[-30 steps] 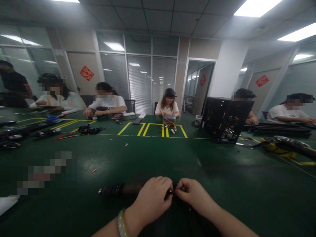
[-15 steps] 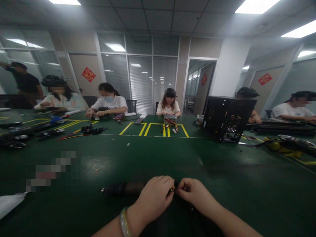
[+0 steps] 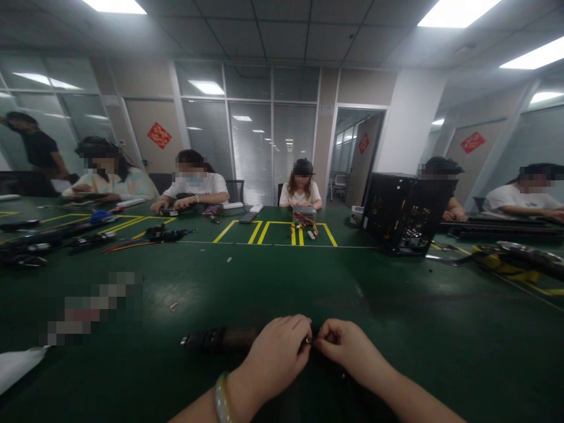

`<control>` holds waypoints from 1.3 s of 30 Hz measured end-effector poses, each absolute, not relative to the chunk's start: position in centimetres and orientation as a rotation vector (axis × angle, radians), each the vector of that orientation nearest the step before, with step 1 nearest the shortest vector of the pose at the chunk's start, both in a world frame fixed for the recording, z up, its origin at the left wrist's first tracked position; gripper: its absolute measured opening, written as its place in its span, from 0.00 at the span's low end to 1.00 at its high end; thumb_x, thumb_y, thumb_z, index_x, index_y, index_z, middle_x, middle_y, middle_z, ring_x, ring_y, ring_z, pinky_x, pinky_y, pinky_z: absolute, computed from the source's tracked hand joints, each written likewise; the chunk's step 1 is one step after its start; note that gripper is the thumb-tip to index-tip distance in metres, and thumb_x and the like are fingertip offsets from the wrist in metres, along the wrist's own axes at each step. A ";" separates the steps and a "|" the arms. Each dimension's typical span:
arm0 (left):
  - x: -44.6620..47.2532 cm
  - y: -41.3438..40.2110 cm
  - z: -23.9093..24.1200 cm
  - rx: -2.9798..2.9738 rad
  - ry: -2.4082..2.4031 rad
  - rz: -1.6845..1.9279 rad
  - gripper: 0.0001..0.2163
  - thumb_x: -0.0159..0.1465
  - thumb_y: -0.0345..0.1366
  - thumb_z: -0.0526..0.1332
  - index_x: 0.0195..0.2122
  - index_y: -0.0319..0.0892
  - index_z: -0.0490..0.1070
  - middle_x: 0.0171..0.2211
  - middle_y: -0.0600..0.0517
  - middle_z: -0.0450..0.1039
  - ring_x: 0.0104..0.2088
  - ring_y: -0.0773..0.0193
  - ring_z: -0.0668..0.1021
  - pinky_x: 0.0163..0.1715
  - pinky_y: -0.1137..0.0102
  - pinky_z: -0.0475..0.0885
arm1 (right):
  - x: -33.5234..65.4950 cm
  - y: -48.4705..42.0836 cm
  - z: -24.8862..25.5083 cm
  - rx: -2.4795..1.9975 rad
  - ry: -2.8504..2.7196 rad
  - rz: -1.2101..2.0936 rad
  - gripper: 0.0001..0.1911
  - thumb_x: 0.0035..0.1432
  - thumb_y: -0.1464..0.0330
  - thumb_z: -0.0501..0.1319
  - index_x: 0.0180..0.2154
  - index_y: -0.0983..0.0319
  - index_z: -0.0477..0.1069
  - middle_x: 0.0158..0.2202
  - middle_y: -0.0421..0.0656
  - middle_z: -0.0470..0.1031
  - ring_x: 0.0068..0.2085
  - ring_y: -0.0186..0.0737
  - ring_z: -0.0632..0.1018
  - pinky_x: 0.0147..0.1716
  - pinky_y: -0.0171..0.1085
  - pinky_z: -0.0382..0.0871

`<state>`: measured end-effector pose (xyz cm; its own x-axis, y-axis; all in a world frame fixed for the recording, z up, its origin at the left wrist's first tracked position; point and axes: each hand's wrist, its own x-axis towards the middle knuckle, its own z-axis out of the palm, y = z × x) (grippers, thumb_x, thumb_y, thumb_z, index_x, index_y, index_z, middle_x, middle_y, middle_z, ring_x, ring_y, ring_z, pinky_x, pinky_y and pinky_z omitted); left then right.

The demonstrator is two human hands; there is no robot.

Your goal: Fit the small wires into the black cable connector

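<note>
My left hand (image 3: 282, 352), with a pale bangle on its wrist, is closed near the table's front. Between its thumb and forefinger shows the small brass-coloured end (image 3: 308, 341) of a dark piece; its kind is hard to tell. Fingertips of my right hand (image 3: 341, 342) are pinched together close beside that end; what they hold is hidden. Left of my left hand lies a long dark bundle (image 3: 220, 339) with black bands and a metal tip, its right part hidden behind that hand. Dark material lies under my hands, too dim to make out.
A black computer case (image 3: 405, 214) stands back right. A power supply with coloured cables (image 3: 305, 222) sits before a person across the green table (image 3: 273, 273). Cable bundles (image 3: 163, 233) lie left. A white bag (image 3: 20, 365) is at front left. Several people work around the table.
My hands keep nearly the same pose and place, with the brass-coloured end still between my left thumb and finger. The view has shifted very slightly.
</note>
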<state>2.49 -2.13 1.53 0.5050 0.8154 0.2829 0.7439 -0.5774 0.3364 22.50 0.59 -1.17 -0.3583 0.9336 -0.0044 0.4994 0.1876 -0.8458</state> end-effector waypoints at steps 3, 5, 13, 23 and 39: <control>2.6 -2.1 1.5 2.595 1.329 0.604 0.06 0.62 0.29 0.58 0.39 0.45 0.67 0.42 0.53 0.72 0.43 0.60 0.74 0.49 0.64 0.66 | 22.5 0.6 -1.0 -1.327 -1.961 1.045 0.06 0.56 0.67 0.63 0.30 0.63 0.74 0.25 0.37 0.73 0.25 0.32 0.71 0.22 0.28 0.57; 2.7 -2.1 1.7 2.601 1.335 0.585 0.07 0.62 0.28 0.57 0.40 0.45 0.67 0.42 0.52 0.72 0.43 0.59 0.74 0.48 0.64 0.66 | 22.4 0.6 -1.0 -1.321 -1.964 1.028 0.06 0.56 0.68 0.63 0.29 0.63 0.74 0.25 0.37 0.73 0.26 0.31 0.70 0.23 0.28 0.57; 2.4 -2.3 1.8 2.581 1.561 0.498 0.13 0.58 0.30 0.58 0.45 0.45 0.67 0.41 0.50 0.71 0.42 0.55 0.73 0.42 0.62 0.66 | 22.5 0.4 -1.0 -1.332 -1.950 1.030 0.04 0.55 0.68 0.65 0.31 0.63 0.75 0.25 0.37 0.74 0.26 0.31 0.71 0.23 0.28 0.58; 2.1 -0.4 1.4 2.730 1.440 0.309 0.18 0.55 0.29 0.58 0.47 0.44 0.70 0.41 0.48 0.72 0.42 0.53 0.73 0.41 0.61 0.67 | 22.4 0.3 -0.7 -1.388 -1.935 1.020 0.05 0.54 0.68 0.66 0.32 0.62 0.77 0.25 0.37 0.74 0.25 0.31 0.71 0.22 0.27 0.58; 1.2 1.6 -0.4 2.846 1.383 0.379 0.26 0.57 0.30 0.59 0.59 0.45 0.65 0.48 0.46 0.73 0.45 0.55 0.74 0.46 0.64 0.68 | 22.1 0.3 -0.7 -1.350 -1.861 0.982 0.04 0.54 0.69 0.65 0.31 0.63 0.76 0.24 0.36 0.73 0.25 0.30 0.70 0.22 0.27 0.57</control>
